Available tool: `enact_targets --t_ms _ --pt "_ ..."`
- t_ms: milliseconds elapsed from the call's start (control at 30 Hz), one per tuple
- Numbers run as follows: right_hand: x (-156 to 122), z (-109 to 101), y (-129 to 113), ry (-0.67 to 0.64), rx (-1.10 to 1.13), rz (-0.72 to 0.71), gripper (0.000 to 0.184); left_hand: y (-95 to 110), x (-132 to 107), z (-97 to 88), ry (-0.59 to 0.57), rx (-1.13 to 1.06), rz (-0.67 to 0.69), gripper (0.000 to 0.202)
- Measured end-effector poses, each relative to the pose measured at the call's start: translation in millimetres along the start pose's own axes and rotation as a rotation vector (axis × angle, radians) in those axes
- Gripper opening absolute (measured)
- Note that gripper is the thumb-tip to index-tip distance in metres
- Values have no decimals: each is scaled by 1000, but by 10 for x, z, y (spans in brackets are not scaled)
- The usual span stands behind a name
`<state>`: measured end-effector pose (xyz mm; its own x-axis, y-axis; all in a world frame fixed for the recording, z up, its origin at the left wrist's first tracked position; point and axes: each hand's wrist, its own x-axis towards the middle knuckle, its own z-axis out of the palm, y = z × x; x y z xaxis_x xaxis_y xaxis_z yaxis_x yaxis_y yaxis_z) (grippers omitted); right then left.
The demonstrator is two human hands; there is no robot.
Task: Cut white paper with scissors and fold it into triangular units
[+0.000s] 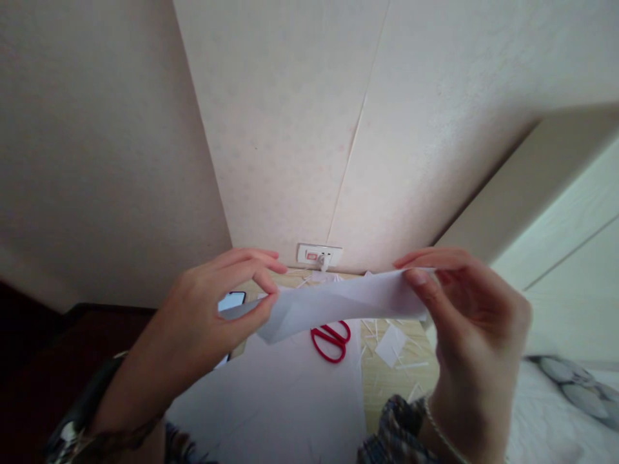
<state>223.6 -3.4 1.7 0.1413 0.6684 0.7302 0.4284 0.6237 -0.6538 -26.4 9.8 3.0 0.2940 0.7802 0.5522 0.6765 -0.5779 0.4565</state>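
A strip of white paper (pixel 338 303) stretches between my two hands, raised above the table. My left hand (pixel 217 303) pinches its left end between thumb and forefinger, the other fingers loosely curved. At the opposite end my right hand (pixel 464 309) grips the paper, thumb in front and fingers behind. Below the strip lie scissors with red handles (pixel 331 341); their blades are hidden. They rest on a large white sheet (pixel 304 393) spread over the table.
Thin paper scraps and a small white paper piece (pixel 391 345) lie on the wooden table (pixel 377 393). A phone (pixel 232 300) is partly hidden behind my left hand. A wall socket (pixel 319 256) with a plug is at the back. Patterned bedding (pixel 570 386) lies at right.
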Motion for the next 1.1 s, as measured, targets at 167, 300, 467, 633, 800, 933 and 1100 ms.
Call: enact_targets --t_ms 167,300,467,633,800,933,1100 --pt "36 -161 57 159 22 77 16 -157 -39 -112 42 66 -52 12" --pt "49 -161 63 224 66 90 14 -210 -81 -211 27 164 -147 14" --pt "52 -153 91 276 46 103 10 -248 -119 -319 115 321 -239 17" --pt "30 -40 113 75 49 111 11 -105 -93 -217 150 188 -117 14" --pt "0 82 44 -62 16 89 13 20 -35 -35 120 81 -7 15" --pt "-28 135 -14 -105 50 91 14 39 -6 23 66 7 8 10" --pt "-24 157 -10 -161 88 95 12 33 -6 11 59 -25 13 13"
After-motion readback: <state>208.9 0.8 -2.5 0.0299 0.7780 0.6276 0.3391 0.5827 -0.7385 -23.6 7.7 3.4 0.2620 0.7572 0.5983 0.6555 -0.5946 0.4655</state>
